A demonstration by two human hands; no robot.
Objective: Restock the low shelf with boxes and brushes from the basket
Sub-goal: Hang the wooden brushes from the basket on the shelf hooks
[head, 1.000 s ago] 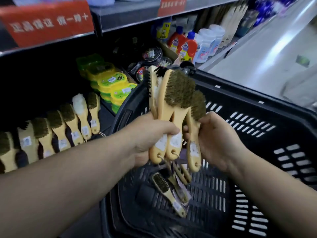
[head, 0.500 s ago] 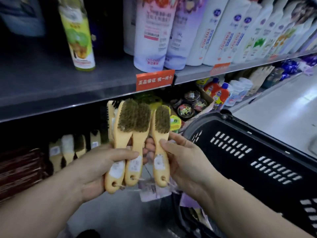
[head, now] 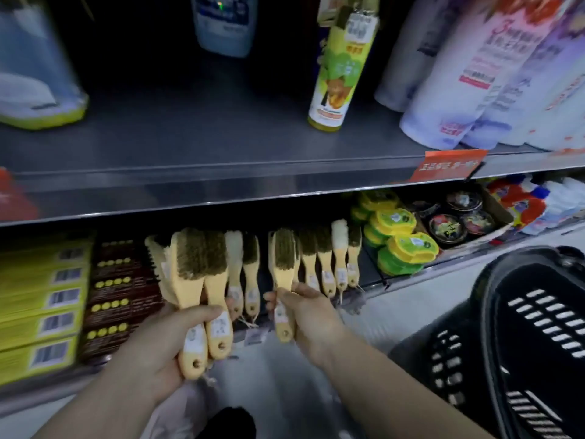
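Placing step: right grip (head: 307,312) holds one pale wooden-handled bristle brush (head: 283,270) at the low shelf (head: 372,272), left grip (head: 158,343) clutches maybe three more brushes (head: 202,280); next, seat it upright in the row.

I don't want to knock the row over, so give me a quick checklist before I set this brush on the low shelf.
1. Right hand grips one brush by its handle: ok.
2. Left hand grips the spare brushes: ok.
3. Brush head up, bristles out, like the shelf row: ok.
4. Free slot in the shelf row behind the brush: cannot tell, the brush hides it.
5. Basket apart from both arms, off to the right: ok.
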